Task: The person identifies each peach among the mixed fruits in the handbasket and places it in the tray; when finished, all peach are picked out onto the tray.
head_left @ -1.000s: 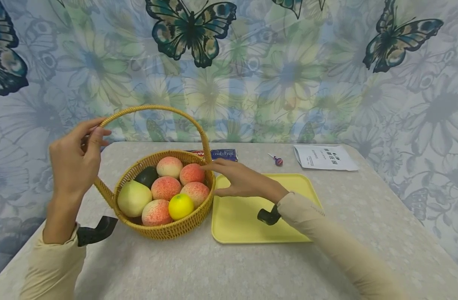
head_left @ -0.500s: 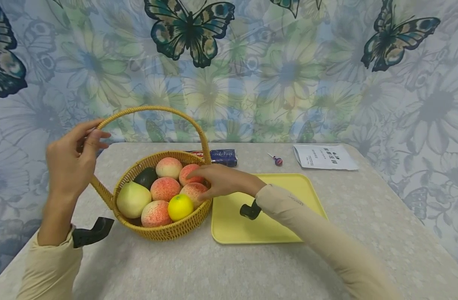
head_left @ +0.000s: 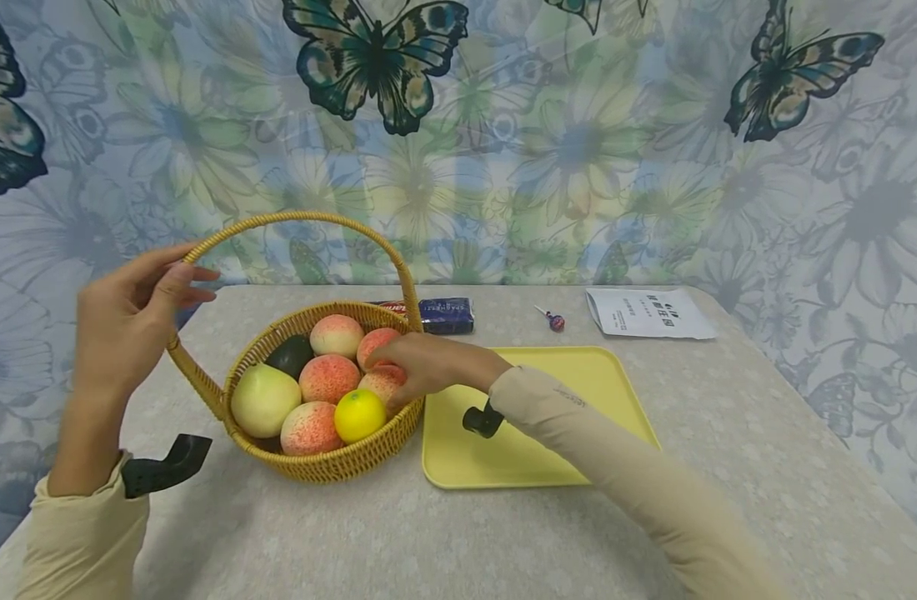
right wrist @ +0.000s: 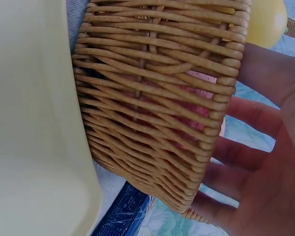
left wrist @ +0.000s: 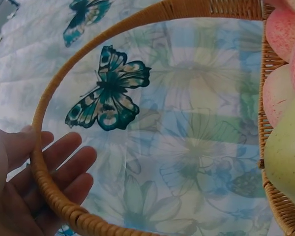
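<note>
Wicker basket (head_left: 331, 454) of fruit on the counter (head_left: 443, 533) left of a yellow tray (head_left: 578, 392), left hand (head_left: 124, 325) curled loosely round the basket handle (head_left: 293, 218), right hand (head_left: 421, 367) fingers closing over a peach (head_left: 383, 382) at the basket's right side, lemon (head_left: 359, 415) just near of it

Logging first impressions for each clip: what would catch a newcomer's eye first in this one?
The woven basket heaped with fruit at the table's left-centre draws the eye, its bright lemon at the front among pink peaches. The right hand reaches over the rim onto a peach, while the left hand holds the tall handle. A bare yellow tray lies just right of the basket, before a butterfly curtain.
</note>
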### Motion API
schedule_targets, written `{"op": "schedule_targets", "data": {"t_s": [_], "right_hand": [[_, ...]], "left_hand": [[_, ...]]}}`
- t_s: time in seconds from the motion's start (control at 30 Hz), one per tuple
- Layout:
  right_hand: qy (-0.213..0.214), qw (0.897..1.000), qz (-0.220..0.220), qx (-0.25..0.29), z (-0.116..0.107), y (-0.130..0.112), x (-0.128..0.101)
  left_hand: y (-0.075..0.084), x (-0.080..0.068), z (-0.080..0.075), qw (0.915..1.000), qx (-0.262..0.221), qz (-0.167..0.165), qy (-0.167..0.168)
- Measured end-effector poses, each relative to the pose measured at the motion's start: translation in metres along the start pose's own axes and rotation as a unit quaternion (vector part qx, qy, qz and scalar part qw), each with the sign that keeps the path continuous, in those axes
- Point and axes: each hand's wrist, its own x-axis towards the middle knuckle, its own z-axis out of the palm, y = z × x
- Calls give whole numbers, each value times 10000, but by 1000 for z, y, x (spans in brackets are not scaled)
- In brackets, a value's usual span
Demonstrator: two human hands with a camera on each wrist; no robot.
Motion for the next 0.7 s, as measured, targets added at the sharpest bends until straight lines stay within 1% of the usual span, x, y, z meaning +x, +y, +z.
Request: {"op": "schedule_targets", "data": {"t_s": [0.17, 0.27, 0.5, 0.7], "right_hand": [[-93, 9999, 35, 19, -1, -1, 3], [-134, 9999, 97, -32, -1, -1, 4], [-98, 9995, 262, -161, 2, -3, 4], [-80, 9994, 311, -128, 8, -1, 3]], "left_hand": [[-3, 1, -10, 9976, -362, -258, -527], [-5, 2, -14, 9957, -484, -381, -694], [-5, 0, -15, 9953, -449, -463, -724], [-3, -4, -15, 9955, -436, -447, -715]]}}
